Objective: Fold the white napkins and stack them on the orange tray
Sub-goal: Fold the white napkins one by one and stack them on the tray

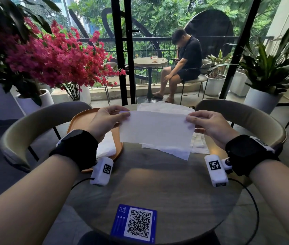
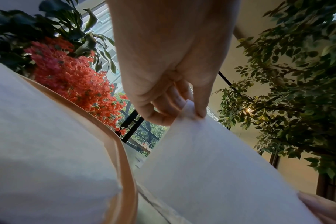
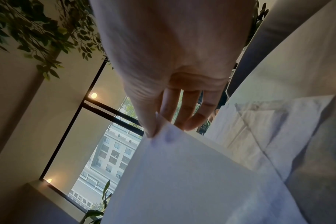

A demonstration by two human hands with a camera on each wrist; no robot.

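the left hand (image 1: 107, 119) pinches the upper left corner of a white napkin (image 1: 155, 131) between thumb and curled fingers (image 2: 163, 106); the right hand (image 1: 209, 123) pinches the upper right corner the same way, thumb in front, fingers (image 3: 184, 112) behind. the napkin is stretched between them, lifted off the round table (image 1: 158, 188), its lower edge hanging down to the loose napkins (image 1: 165, 107) that lie unfolded beneath and behind it. more crumpled sheets show just right of the held one, under the right hand.

the orange tray (image 1: 82, 119) sits at the table's left, partly beneath the left hand and wrist; a folded napkin (image 1: 107, 145) lies on it, touching the near rim. a blue qr-code card (image 1: 135, 223) lies at the near edge of the table. two curved chair backs (image 1: 39, 119) flank the table's far side. pink flowers (image 1: 52, 57) stand at the left, and a person (image 1: 182, 64) sits at a small table outside.

both forearms reach forward with black wrist straps (image 1: 77, 147) and white camera units, palms facing each other across the napkin.
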